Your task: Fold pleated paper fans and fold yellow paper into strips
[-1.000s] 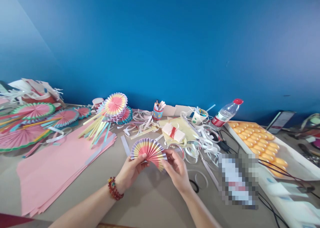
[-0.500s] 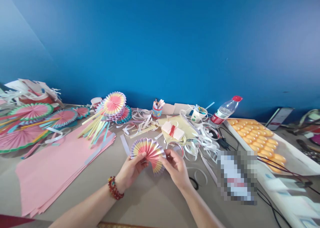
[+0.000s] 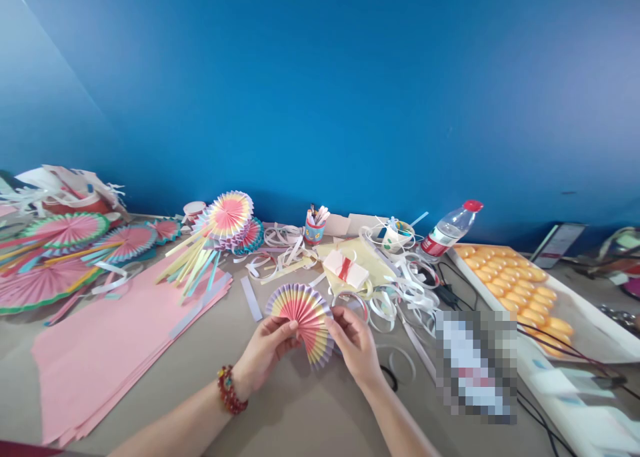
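Both my hands hold a pleated rainbow paper fan (image 3: pixel 305 313) above the brown table (image 3: pixel 295 410). My left hand (image 3: pixel 267 350), with a red bead bracelet on its wrist, pinches the fan's lower left edge. My right hand (image 3: pixel 356 347) pinches its right edge. The fan is spread to more than a half circle, pink at its centre and purple at its rim.
Pink paper sheets (image 3: pixel 107 350) lie at the left, with finished fans (image 3: pixel 230 213) and loose strips behind. White paper curls (image 3: pixel 400 290), a pen cup (image 3: pixel 314 229), a water bottle (image 3: pixel 447 230) and a tray of orange ovals (image 3: pixel 515 287) stand at the right.
The fan has spread wider, its right end swinging downward between my hands. The view has shifted slightly; both hands sit a little lower in the picture.
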Action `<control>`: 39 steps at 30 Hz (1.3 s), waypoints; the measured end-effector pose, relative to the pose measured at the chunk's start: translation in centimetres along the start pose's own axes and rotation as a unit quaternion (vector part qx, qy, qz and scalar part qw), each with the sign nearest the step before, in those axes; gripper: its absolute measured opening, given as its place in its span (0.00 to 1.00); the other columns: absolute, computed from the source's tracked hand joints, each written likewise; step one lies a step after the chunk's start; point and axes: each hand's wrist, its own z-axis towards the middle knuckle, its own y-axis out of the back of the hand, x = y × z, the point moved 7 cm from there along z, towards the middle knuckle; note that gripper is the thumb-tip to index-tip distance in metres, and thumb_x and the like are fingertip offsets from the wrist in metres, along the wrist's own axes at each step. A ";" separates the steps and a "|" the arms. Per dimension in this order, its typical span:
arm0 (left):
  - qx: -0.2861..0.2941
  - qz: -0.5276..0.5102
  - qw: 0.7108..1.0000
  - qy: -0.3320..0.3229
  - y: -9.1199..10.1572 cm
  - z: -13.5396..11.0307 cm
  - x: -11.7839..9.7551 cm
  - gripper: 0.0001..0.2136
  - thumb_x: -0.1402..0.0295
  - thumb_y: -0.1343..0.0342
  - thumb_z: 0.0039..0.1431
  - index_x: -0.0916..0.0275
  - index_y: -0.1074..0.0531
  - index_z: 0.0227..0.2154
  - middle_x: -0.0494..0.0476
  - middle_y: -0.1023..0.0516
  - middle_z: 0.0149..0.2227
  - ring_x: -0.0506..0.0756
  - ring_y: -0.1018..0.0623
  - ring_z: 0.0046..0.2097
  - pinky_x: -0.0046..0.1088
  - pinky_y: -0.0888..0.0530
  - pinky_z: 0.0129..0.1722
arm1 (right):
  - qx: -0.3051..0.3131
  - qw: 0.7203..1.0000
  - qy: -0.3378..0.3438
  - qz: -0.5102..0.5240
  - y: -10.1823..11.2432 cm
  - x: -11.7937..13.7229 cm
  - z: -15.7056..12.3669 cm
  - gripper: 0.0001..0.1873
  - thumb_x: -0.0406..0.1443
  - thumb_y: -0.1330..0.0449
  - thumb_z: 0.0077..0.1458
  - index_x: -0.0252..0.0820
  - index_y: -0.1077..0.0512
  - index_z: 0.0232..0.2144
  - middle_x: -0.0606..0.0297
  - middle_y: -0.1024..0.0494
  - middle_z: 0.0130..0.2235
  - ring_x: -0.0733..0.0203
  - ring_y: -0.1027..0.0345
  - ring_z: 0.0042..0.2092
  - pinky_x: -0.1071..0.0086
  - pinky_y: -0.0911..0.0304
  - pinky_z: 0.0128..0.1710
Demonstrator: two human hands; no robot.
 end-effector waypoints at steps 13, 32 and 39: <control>-0.054 -0.006 0.998 -0.025 1.0 0.3 -0.9 0.11 0.65 0.28 0.45 0.63 0.22 0.29 0.54 0.17 0.34 0.52 0.20 0.36 0.25 0.25 0.40 | 0.131 0.987 0.043 -0.081 -1.9 0.7 -0.2 0.11 0.41 0.44 0.61 0.41 0.25 0.38 0.63 0.22 0.33 0.58 0.28 0.34 0.69 0.31 0.36; 0.038 -0.007 0.998 0.043 0.3 0.0 -0.1 0.15 0.62 0.35 0.54 0.60 0.21 0.44 0.59 0.19 0.44 0.60 0.22 0.47 0.34 0.28 0.51 | 0.120 0.956 0.195 -0.184 -3.5 6.4 -1.7 0.32 0.43 0.34 0.53 0.45 0.36 0.58 0.56 0.26 0.54 0.52 0.32 0.54 0.62 0.36 0.55; 0.069 0.010 0.993 0.091 -0.6 -0.3 -0.3 0.15 0.63 0.38 0.57 0.64 0.22 0.46 0.55 0.23 0.32 0.53 0.24 0.33 0.30 0.25 0.39 | 0.083 0.948 0.150 -0.267 3.0 8.2 -0.8 0.10 0.37 0.43 0.63 0.46 0.26 0.45 0.61 0.20 0.43 0.58 0.26 0.45 0.67 0.33 0.47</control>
